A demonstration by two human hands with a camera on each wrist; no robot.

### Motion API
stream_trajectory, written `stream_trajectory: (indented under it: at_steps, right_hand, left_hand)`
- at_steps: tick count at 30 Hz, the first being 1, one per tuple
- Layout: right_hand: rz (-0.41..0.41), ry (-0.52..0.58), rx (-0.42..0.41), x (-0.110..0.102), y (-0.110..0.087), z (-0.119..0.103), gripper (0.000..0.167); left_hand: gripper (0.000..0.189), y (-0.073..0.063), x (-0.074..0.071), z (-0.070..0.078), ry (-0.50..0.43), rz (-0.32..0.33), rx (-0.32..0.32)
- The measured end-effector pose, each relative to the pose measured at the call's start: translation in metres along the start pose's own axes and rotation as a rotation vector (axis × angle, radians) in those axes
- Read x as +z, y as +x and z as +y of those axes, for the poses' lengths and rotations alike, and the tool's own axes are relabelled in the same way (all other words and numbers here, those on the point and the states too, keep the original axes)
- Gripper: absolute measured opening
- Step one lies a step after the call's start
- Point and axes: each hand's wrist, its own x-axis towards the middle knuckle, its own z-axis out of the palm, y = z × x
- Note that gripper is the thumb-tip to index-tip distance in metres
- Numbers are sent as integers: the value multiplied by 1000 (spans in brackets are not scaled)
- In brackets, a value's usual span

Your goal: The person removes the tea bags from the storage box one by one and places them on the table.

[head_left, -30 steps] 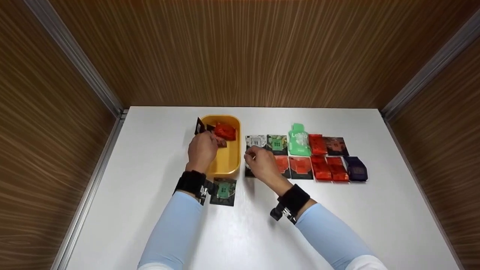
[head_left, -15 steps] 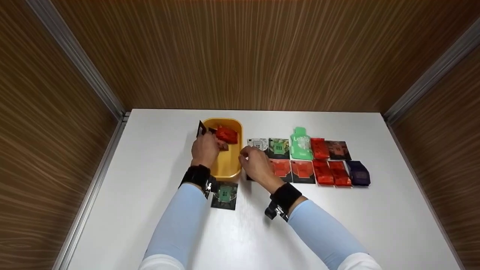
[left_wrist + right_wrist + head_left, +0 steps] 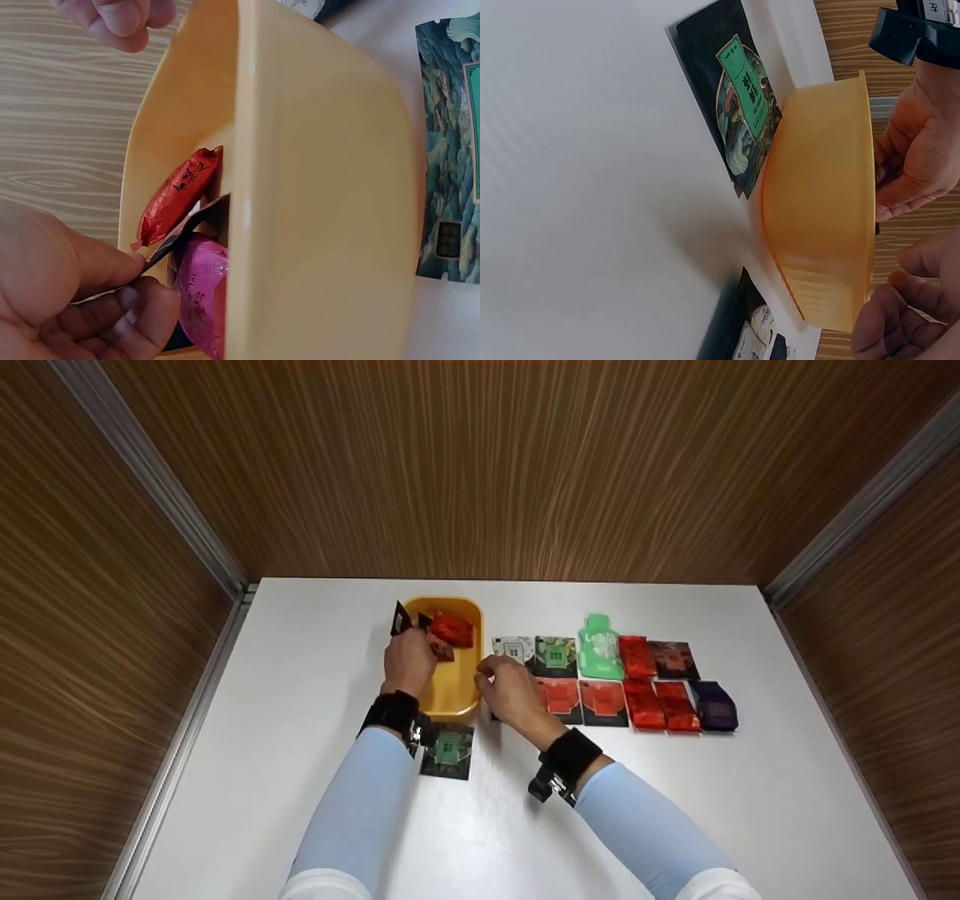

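Inside the yellow plastic tub (image 3: 454, 690), my left hand (image 3: 409, 661) pinches a thin dark sachet (image 3: 180, 236) between thumb and fingers. Close by in the tub lie a shiny red packet (image 3: 180, 191) and a pink packet (image 3: 201, 289). Another dark sachet (image 3: 400, 617) sticks up at the tub's left rim. My right hand (image 3: 511, 691) hovers at the tub's right rim, fingers loosely bent and nothing between them; whether it touches the rim I cannot tell. Beneath it, a black-and-white sachet is partly covered.
Right of the tub, two rows hold patterned sachets (image 3: 556, 657), red packets (image 3: 637, 656), a light green pouch (image 3: 600, 649) and a dark purple packet (image 3: 715, 706). A dark green sachet (image 3: 448, 751) lies before the tub. Wood-grain panels (image 3: 510, 472) enclose the white table (image 3: 247, 750).
My right hand has moved left, from above the sachets to the tub's right rim. The left hand stays inside the tub with the dark sachet.
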Motion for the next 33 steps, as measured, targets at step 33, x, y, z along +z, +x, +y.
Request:
stream_trajectory:
  at_steps: [33]
  right_hand:
    - [-40, 563, 152, -41, -20, 1, 37]
  left_hand:
    - [20, -77, -39, 45, -653, 123, 103]
